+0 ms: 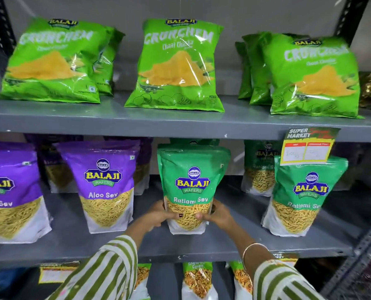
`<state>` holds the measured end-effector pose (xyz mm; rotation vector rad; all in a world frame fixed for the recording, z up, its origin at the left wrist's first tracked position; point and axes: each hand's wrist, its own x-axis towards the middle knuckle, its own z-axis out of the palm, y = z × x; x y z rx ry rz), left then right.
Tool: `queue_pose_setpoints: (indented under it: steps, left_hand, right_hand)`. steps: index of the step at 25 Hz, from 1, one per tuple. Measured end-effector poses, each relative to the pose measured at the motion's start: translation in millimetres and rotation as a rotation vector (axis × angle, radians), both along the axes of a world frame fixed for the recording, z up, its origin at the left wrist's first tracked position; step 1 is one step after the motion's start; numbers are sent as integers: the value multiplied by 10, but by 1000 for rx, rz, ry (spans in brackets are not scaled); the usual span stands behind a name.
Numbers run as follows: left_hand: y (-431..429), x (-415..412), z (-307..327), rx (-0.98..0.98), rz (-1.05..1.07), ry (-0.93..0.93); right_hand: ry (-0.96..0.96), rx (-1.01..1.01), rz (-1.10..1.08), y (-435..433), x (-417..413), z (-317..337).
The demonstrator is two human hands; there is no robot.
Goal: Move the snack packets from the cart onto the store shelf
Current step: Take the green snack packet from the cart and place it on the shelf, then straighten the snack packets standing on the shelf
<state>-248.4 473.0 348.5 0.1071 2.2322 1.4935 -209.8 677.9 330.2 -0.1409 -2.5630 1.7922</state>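
A green Ratlami Sev packet (192,180) stands upright at the middle of the grey middle shelf (201,245). My left hand (161,214) grips its lower left side and my right hand (217,214) grips its lower right side, thumbs on the front. Another green packet shows just behind its top. More Ratlami Sev packets (305,195) stand to the right. Purple Aloo Sev packets (106,185) stand to the left. The cart is out of view.
Light green Crunchem bags (175,66) stand in three groups on the upper shelf (115,120). A price tag (307,146) hangs from that shelf's edge at the right. Further packets (198,280) stand on the shelf below. A dark metal upright (366,245) borders the right side.
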Motion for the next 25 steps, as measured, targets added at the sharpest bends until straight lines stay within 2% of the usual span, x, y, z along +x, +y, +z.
queue_pose_setpoints:
  steps: [3, 10, 12, 14, 15, 17, 19, 20, 22, 25]
  left_hand:
    - [48, 84, -52, 11, 73, -4]
    - [473, 329, -43, 75, 67, 54]
    - [497, 360, -57, 65, 24, 47]
    - [451, 370, -85, 12, 4, 68]
    - [373, 378, -107, -57, 40, 122]
    - [85, 429, -151, -229, 253, 380]
    - [-326, 512, -186, -395, 452, 694]
    - [-551, 531, -222, -450, 534, 779]
    - [-972, 527, -229, -455, 683, 785]
    - [-1521, 336, -189, -294, 778, 580]
  right_hand:
    - [-3, 11, 40, 2, 53, 5]
    - [-33, 86, -62, 365, 320, 13]
    - [-69, 192, -61, 394, 323, 45]
    - [-266, 417, -15, 455, 307, 124]
    - [-459, 500, 37, 424, 319, 209]
    - [-843, 500, 241, 216, 321, 368]
    - [-938, 507, 408, -161, 235, 424]
    - [-896, 523, 467, -410, 151, 407]
    - [-674, 565, 510, -947, 10, 386]
    - [-257, 513, 379, -1651, -218, 319]
